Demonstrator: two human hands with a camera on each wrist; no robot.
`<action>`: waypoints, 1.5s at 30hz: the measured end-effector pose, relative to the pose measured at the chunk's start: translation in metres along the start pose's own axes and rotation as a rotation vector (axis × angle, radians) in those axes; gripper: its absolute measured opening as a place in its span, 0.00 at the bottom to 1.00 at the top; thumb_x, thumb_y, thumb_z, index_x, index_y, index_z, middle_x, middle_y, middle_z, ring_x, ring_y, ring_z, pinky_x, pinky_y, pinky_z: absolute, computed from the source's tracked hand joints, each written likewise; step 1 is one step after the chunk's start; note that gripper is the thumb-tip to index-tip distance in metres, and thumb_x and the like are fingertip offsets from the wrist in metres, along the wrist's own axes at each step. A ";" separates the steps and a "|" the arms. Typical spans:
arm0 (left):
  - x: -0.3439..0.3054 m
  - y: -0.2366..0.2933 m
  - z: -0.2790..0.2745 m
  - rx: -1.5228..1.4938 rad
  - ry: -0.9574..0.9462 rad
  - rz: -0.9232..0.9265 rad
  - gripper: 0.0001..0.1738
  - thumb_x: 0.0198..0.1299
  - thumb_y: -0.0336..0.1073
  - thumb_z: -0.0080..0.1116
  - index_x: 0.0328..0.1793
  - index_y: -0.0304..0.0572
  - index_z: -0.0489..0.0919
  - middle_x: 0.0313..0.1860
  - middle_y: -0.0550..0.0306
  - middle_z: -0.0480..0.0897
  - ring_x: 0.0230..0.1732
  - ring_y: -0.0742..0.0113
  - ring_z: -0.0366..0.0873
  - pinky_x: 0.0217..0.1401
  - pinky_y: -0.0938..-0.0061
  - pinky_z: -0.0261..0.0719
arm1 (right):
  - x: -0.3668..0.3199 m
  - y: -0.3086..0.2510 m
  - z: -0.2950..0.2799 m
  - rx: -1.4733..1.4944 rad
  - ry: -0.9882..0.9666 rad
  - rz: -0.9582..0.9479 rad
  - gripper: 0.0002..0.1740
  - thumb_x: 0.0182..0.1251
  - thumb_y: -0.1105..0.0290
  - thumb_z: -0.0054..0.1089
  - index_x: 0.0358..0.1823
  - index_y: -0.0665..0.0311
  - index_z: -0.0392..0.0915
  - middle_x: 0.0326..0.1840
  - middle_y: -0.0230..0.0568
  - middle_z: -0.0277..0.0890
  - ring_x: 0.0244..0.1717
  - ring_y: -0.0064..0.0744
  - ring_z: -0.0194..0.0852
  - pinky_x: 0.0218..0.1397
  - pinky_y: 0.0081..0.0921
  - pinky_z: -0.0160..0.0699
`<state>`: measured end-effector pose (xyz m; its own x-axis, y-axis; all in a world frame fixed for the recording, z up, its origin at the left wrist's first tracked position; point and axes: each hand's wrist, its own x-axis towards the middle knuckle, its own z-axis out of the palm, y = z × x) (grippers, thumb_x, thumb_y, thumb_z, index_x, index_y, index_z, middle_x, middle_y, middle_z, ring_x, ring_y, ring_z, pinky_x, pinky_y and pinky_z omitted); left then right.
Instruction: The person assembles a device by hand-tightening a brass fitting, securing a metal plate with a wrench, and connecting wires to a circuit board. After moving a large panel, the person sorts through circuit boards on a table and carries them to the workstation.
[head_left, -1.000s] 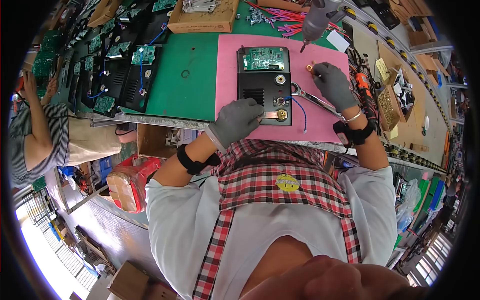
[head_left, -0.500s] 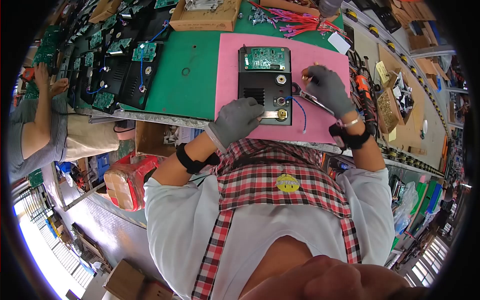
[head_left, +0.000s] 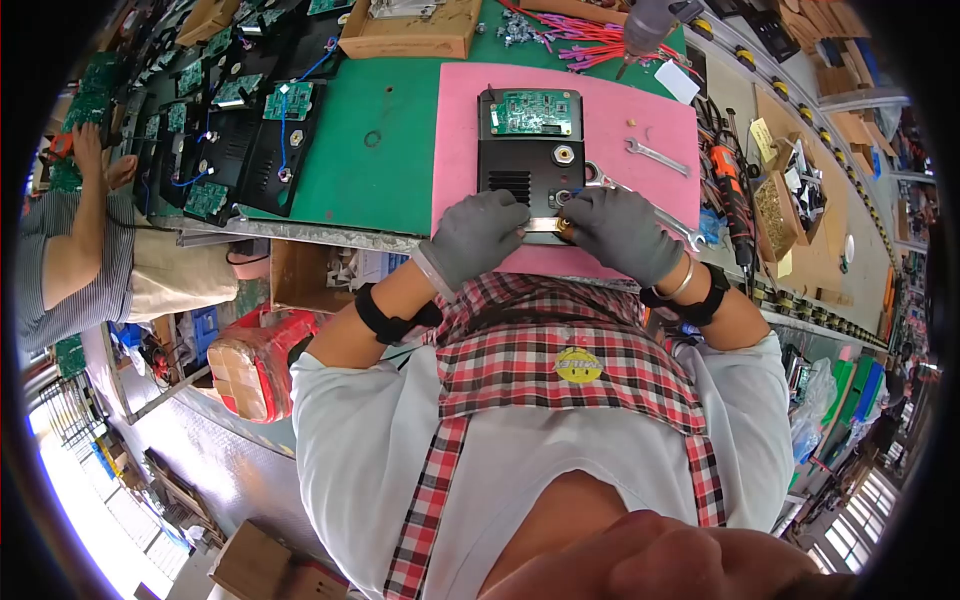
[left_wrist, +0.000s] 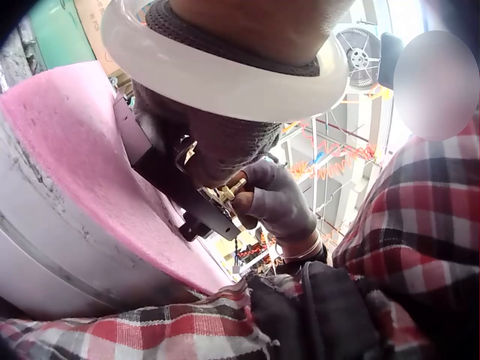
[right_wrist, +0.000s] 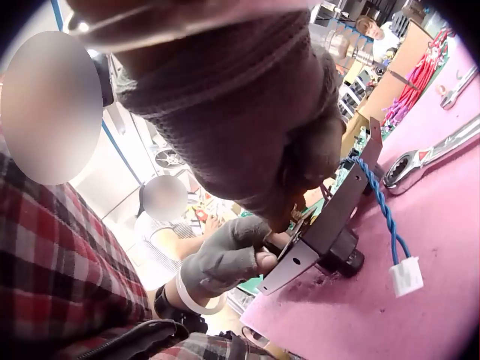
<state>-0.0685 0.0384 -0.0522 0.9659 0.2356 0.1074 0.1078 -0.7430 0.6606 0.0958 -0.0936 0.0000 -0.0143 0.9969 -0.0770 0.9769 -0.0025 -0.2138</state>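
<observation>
Left hand [head_left: 474, 236]: your fingers are bent, pinching one end of the metal strip [head_left: 541, 225] at the black panel's [head_left: 525, 158] near edge. Right hand [head_left: 625, 236]: your fingers curl round the brass fitting [left_wrist: 233, 189] at the strip's other end. Panel sits on pink mat [head_left: 460, 120].

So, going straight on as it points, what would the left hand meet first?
Likely the brass fitting at the far end of the metal strip, with the right hand there too; depth is unclear.
</observation>
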 end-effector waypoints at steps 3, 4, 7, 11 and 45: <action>0.001 0.003 -0.003 -0.003 -0.006 0.006 0.08 0.49 0.33 0.55 0.37 0.42 0.76 0.33 0.51 0.75 0.33 0.51 0.74 0.34 0.62 0.73 | 0.000 0.005 0.005 0.077 0.055 -0.051 0.10 0.49 0.66 0.58 0.34 0.59 0.73 0.34 0.37 0.72 0.32 0.39 0.74 0.31 0.36 0.74; 0.001 0.003 -0.004 0.000 -0.005 0.013 0.08 0.49 0.33 0.55 0.37 0.41 0.76 0.33 0.51 0.75 0.33 0.51 0.74 0.34 0.62 0.73 | 0.002 0.006 0.001 0.097 0.058 -0.098 0.10 0.50 0.67 0.57 0.35 0.58 0.73 0.33 0.37 0.72 0.31 0.40 0.74 0.31 0.36 0.74; 0.001 0.002 -0.002 -0.016 0.006 0.028 0.08 0.50 0.33 0.55 0.37 0.41 0.76 0.33 0.50 0.75 0.33 0.50 0.74 0.35 0.62 0.73 | 0.006 0.012 0.001 0.080 0.068 -0.228 0.09 0.49 0.70 0.56 0.35 0.57 0.73 0.32 0.38 0.72 0.31 0.41 0.74 0.31 0.36 0.74; 0.000 0.001 -0.001 -0.008 -0.002 0.018 0.08 0.51 0.35 0.53 0.36 0.44 0.76 0.33 0.52 0.75 0.34 0.51 0.75 0.34 0.61 0.73 | 0.012 0.009 -0.011 0.013 -0.079 -0.099 0.12 0.47 0.65 0.60 0.34 0.58 0.73 0.31 0.41 0.72 0.32 0.42 0.75 0.31 0.38 0.74; 0.003 0.001 -0.002 0.027 -0.003 -0.008 0.08 0.48 0.32 0.56 0.37 0.43 0.76 0.32 0.53 0.75 0.32 0.52 0.75 0.33 0.63 0.74 | -0.018 0.021 0.003 0.211 0.423 -0.090 0.12 0.45 0.63 0.66 0.32 0.57 0.78 0.56 0.38 0.67 0.63 0.47 0.57 0.57 0.37 0.67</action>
<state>-0.0660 0.0399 -0.0502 0.9657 0.2398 0.0998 0.1218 -0.7576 0.6413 0.1159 -0.1117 -0.0064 0.0337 0.9382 0.3446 0.9106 0.1132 -0.3974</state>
